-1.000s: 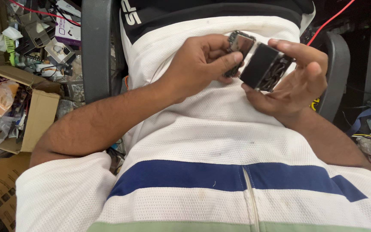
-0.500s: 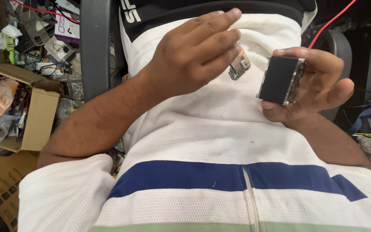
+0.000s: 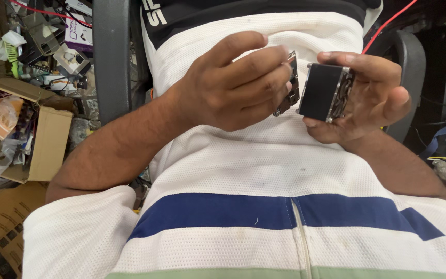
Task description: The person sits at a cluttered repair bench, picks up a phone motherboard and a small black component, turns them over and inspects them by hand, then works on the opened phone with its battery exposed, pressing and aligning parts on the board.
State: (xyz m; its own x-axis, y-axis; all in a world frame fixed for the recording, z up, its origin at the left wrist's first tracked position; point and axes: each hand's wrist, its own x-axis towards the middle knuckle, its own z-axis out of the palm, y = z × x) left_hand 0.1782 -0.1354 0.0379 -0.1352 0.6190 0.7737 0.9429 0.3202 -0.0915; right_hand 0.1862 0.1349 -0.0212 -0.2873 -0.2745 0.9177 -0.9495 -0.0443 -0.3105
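Hands (image 3: pixel 295 88) closer, board (image 3: pixel 291 85) beside module (image 3: pixel 322 92)

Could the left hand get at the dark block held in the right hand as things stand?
Probably yes: the left hand, holding a small circuit board, sits right beside the dark block in the right hand, with nothing between them.

Bright, even light on the white shirt (image 3: pixel 264 170) (soft shadows), edges dimmer, slight blur.

White mesh shirt (image 3: pixel 264 165), blue and green bands
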